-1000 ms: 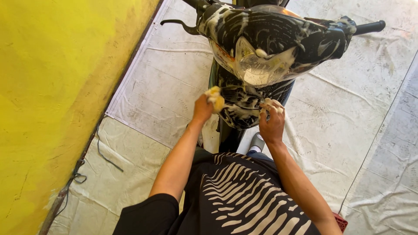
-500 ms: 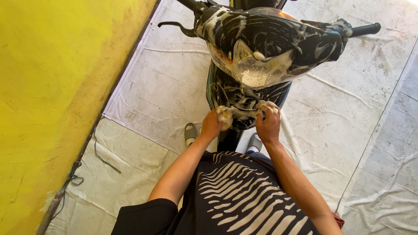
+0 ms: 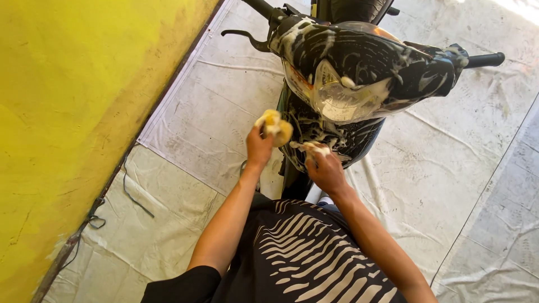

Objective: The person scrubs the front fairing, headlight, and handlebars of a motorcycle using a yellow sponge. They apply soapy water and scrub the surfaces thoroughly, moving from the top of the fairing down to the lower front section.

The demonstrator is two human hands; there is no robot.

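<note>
A motorbike (image 3: 359, 84) is parked on a tarpaulin (image 3: 213, 112), far of the person; a wall (image 3: 73, 123) is set to its left. A sponge (image 3: 276, 128) is held left of the front cover (image 3: 331, 140).

Single head-worn view, looking steeply down past the wearer's chest and both forearms. Faces forward onto the front of a soapy motorcycle (image 3: 359, 84), headlamp toward the lens, near enough to fill the upper middle. Yellow wall (image 3: 73, 123) along the left edge, pale tarpaulin floor (image 3: 460, 185) spreading right and below.
</note>
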